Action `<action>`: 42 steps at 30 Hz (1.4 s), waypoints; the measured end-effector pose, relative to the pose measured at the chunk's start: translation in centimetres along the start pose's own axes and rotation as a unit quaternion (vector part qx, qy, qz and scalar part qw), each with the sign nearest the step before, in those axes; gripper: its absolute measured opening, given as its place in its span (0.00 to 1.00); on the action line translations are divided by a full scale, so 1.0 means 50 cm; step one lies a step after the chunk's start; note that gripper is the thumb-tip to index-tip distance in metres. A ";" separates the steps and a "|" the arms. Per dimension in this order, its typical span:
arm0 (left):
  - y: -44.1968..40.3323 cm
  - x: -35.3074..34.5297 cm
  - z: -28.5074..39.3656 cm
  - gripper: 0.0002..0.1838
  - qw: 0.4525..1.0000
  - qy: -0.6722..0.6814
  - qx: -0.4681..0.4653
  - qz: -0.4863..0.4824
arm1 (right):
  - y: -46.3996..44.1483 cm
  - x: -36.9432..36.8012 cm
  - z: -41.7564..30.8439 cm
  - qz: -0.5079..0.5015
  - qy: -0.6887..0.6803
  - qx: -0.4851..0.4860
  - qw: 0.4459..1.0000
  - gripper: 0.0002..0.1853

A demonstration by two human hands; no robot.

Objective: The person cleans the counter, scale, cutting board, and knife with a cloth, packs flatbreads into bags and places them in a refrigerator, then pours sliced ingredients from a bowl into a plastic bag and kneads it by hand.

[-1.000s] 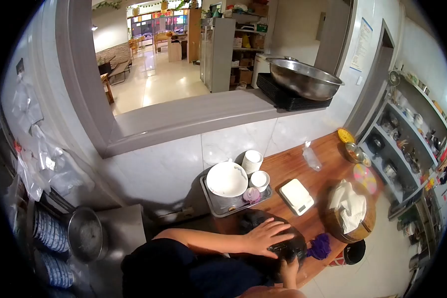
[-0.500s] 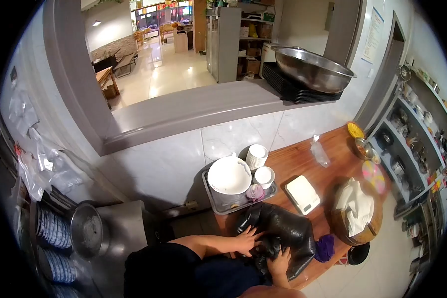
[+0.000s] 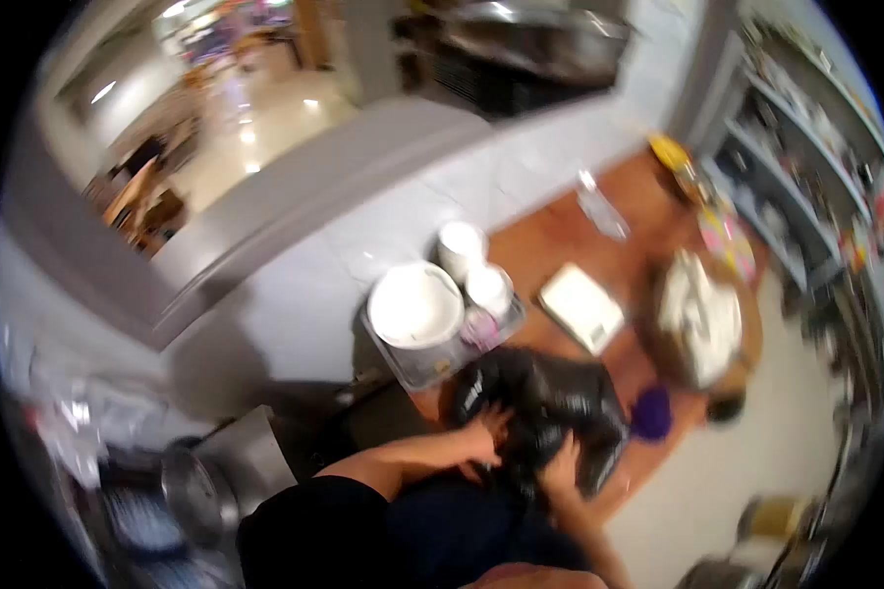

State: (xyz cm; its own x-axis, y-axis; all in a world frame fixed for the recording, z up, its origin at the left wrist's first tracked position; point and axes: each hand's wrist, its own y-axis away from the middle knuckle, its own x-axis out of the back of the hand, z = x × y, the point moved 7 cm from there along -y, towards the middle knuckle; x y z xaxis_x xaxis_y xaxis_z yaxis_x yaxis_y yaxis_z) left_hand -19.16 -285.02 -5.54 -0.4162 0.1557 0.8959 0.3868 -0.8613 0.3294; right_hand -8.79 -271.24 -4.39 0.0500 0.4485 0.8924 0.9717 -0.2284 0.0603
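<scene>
A shiny black plastic bag (image 3: 570, 388) lies bulging on the wooden table's near edge. My left hand (image 3: 483, 438) is on the bag's left part, and my right hand (image 3: 560, 463) is at its gathered middle, close by. Motion blur smears the fingers of both, so their grip on the plastic is unclear. Behind the bag stands a metal tray (image 3: 413, 367) with a large white bowl (image 3: 415, 305), stacked small white bowls (image 3: 487, 289) and a cut purple onion (image 3: 479, 328). Right of the bag is a bunched purple cloth (image 3: 650, 413).
A white scale (image 3: 581, 307) sits on the wooden table (image 3: 540, 236). Farther right, a white cloth (image 3: 699, 319) lies on a round wooden board. Behind are a clear plastic bag (image 3: 601, 208) and a yellow basket (image 3: 669, 152). A metal basin (image 3: 198, 494) is at the left.
The view has tilted and blurred. Earlier my left hand lay spread over the bag; since then both hands have come to its gathered middle, and more of the bag's bulging surface shows.
</scene>
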 end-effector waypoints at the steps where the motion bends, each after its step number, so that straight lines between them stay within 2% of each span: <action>1: 0.018 0.031 0.003 0.41 0.996 0.069 -0.003 0.051 | 0.004 0.026 -0.003 0.035 -0.131 -0.080 0.988 0.46; 2: 0.020 0.044 0.007 0.40 0.996 0.071 -0.011 0.059 | 0.010 -0.001 0.000 0.017 -0.003 -0.020 1.000 0.45; 3: 0.021 0.055 0.012 0.39 0.995 0.072 -0.019 0.067 | -0.002 0.054 -0.038 -0.034 -0.021 -0.059 0.997 0.44; 5: 0.024 0.080 0.034 0.42 0.992 0.025 -0.063 0.111 | -0.016 0.081 -0.031 0.013 -0.043 -0.066 0.997 0.41; 7: 0.059 0.158 0.080 0.44 0.984 0.047 -0.074 0.156 | -0.021 0.129 -0.035 0.087 -0.084 -0.096 0.988 0.37; 9: 0.113 0.210 0.096 0.46 0.956 0.132 -0.087 0.248 | -0.023 0.154 -0.037 0.180 -0.187 -0.042 0.965 0.32; 10: 0.145 0.229 0.107 0.45 0.921 0.112 -0.136 0.347 | -0.020 0.165 -0.044 0.153 -0.340 -0.099 0.923 0.27; 11: 0.155 0.245 0.129 0.45 0.906 0.089 -0.185 0.371 | -0.014 0.178 -0.068 0.033 -0.355 -0.158 0.921 0.25; 13: 0.186 0.297 0.166 0.46 0.864 0.048 -0.276 0.418 | -0.001 0.225 -0.138 -0.162 -0.336 -0.198 0.906 0.27; 14: 0.188 0.336 0.197 0.44 0.863 0.036 -0.286 0.414 | 0.004 0.221 -0.136 -0.184 -0.279 -0.194 0.922 0.29; 17: 0.112 0.257 0.175 0.42 0.965 0.114 -0.193 0.139 | 0.023 0.252 -0.146 -0.273 -0.290 -0.158 0.904 0.30; 18: 0.094 0.240 0.168 0.29 0.966 0.171 -0.166 0.096 | 0.025 0.221 -0.124 -0.247 -0.343 -0.132 0.896 0.31; 21: 0.065 0.206 0.144 0.19 0.964 0.240 -0.106 0.026 | 0.053 0.289 -0.129 -0.159 -0.173 -0.097 0.967 0.30; 22: 0.064 0.213 0.145 0.16 0.943 0.323 -0.077 -0.012 | 0.074 0.312 -0.127 0.010 -0.169 -0.063 0.984 0.32; 23: 0.059 0.207 0.139 0.14 0.931 0.357 -0.063 -0.041 | 0.098 0.370 -0.153 0.119 -0.131 -0.060 0.982 0.39; 25: 0.054 0.177 0.132 0.15 0.875 0.458 -0.057 -0.146 | 0.113 0.402 -0.198 0.167 -0.036 0.017 0.985 0.42; 26: 0.060 0.156 0.134 0.17 0.826 0.520 -0.030 -0.216 | 0.111 0.369 -0.202 0.122 -0.082 0.047 0.988 0.41; 27: 0.067 0.139 0.130 0.18 0.802 0.537 -0.007 -0.260 | 0.108 0.318 -0.202 0.075 -0.129 0.077 0.986 0.41; 28: 0.065 0.138 0.138 0.18 0.788 0.564 -0.017 -0.246 | 0.104 0.250 -0.190 0.012 -0.108 0.073 0.991 0.39; 29: 0.061 0.135 0.142 0.19 0.774 0.589 -0.029 -0.229 | 0.092 0.215 -0.177 -0.030 -0.137 0.047 0.989 0.31; 30: 0.052 0.112 0.114 0.19 0.780 0.580 0.048 -0.229 | 0.082 0.179 -0.146 -0.050 -0.180 -0.017 0.982 0.26; 31: 0.045 0.119 0.101 0.21 0.759 0.622 0.063 -0.183 | 0.072 0.146 -0.111 -0.068 -0.219 -0.082 0.970 0.22; 32: 0.048 0.167 0.089 0.24 0.858 0.510 0.044 -0.035 | 0.066 0.133 -0.092 -0.051 -0.252 -0.092 0.962 0.18; 33: 0.070 0.220 0.086 0.27 0.921 0.373 0.024 0.110 | 0.063 0.123 -0.076 -0.033 -0.287 -0.105 0.951 0.14; 34: 0.107 0.299 0.114 0.32 0.944 0.255 -0.004 0.208 | 0.062 0.110 -0.063 -0.054 -0.320 -0.128 0.937 0.12; 35: 0.143 0.359 0.145 0.37 0.945 0.131 -0.034 0.299 | 0.062 0.076 -0.039 -0.089 -0.337 -0.150 0.925 0.13; 36: 0.167 0.357 0.163 0.40 0.936 0.052 -0.100 0.334 | 0.059 0.057 -0.028 -0.101 -0.389 -0.164 0.901 0.16; 37: 0.177 0.336 0.186 0.41 0.929 0.031 -0.184 0.320 | 0.058 0.047 -0.020 -0.112 -0.438 -0.181 0.873 0.19; 38: 0.180 0.311 0.207 0.41 0.936 0.007 -0.206 0.286 | 0.057 0.070 -0.038 -0.139 -0.463 -0.195 0.853 0.21; 40: 0.160 0.257 0.223 0.40 0.947 -0.036 -0.218 0.233 | 0.048 0.105 -0.070 -0.167 -0.405 -0.157 0.885 0.21; 41: 0.135 0.237 0.207 0.35 0.957 -0.033 -0.192 0.215 | 0.043 0.110 -0.082 -0.179 -0.375 -0.138 0.899 0.21; 42: 0.104 0.203 0.183 0.30 0.976 0.008 -0.163 0.145 | 0.037 0.116 -0.086 -0.170 -0.260 -0.095 0.946 0.21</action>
State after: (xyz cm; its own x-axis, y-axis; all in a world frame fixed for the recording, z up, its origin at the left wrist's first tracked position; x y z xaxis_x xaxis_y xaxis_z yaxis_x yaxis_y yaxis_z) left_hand -13.86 -283.49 7.98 -0.3422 -0.1236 0.9315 0.2084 -0.9766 -0.0530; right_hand -7.68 -272.80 2.82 -0.1025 0.8766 0.4702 0.8954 -0.1246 0.4275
